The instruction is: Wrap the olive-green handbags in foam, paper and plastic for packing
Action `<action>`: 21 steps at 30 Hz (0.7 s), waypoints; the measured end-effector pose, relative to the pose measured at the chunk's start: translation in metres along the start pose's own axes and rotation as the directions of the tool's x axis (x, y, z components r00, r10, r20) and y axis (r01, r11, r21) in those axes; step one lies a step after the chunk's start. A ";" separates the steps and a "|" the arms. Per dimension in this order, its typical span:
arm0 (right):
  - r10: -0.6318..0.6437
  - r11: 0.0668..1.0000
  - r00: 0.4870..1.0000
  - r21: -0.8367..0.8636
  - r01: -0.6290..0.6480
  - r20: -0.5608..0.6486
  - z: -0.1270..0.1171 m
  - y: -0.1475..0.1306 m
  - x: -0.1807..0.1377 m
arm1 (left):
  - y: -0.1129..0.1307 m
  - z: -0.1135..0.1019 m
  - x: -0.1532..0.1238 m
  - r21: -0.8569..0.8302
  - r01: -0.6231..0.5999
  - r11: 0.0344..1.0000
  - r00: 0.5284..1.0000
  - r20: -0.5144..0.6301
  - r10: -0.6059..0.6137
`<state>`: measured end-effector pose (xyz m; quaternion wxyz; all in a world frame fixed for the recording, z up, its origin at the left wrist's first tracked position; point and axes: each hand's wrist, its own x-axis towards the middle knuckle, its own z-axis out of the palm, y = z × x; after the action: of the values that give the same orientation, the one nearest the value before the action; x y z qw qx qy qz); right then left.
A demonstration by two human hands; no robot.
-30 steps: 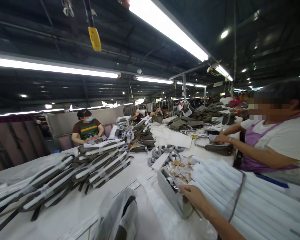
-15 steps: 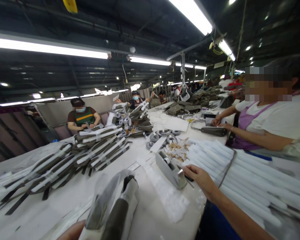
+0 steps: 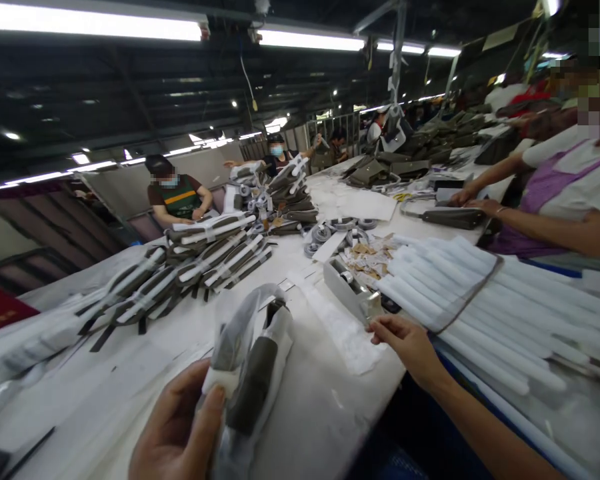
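Note:
My left hand [image 3: 180, 427] is closed round a dark olive strap piece with white padding, wrapped in a clear plastic bag [image 3: 253, 360], held low over the white table [image 3: 105, 380]. My right hand [image 3: 405, 343] sits just in front of a grey tape dispenser [image 3: 350, 293], thumb and fingertips pinched together; what they pinch is too small to make out. A strip of white foam sheet [image 3: 345, 330] lies between the two hands.
Stacks of wrapped olive straps [image 3: 200, 260] fill the table's left and middle. White foam rolls [image 3: 460, 287] lie at the right. Tape rolls [image 3: 330, 230] and paper scraps sit behind the dispenser. A co-worker's arms [image 3: 555, 227] rest at the right; other people sit across the table.
The view has tilted down. My left hand has come into sight holding the bagged piece. My right hand has drawn back from the dispenser toward me, fingers pinched.

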<state>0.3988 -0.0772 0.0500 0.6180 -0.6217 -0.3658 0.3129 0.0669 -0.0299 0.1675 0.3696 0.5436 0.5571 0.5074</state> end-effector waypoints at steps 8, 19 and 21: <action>-0.223 0.963 0.821 0.250 0.101 0.525 0.086 -0.092 -0.050 | 0.004 0.007 -0.008 0.091 -0.225 0.970 0.974 0.056 0.221; -0.216 0.973 0.848 0.182 0.143 0.485 0.148 -0.117 -0.055 | -0.001 0.009 -0.015 0.095 -0.309 0.946 0.950 0.065 0.304; -0.212 0.976 0.853 0.139 0.165 0.476 0.148 -0.117 -0.054 | -0.002 0.009 -0.015 0.083 -0.306 0.948 0.951 0.066 0.301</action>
<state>0.2368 -0.0465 0.1576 0.5615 -0.4540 -0.5541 0.4142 0.0773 -0.0430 0.1618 0.2764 0.6525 0.4795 0.5176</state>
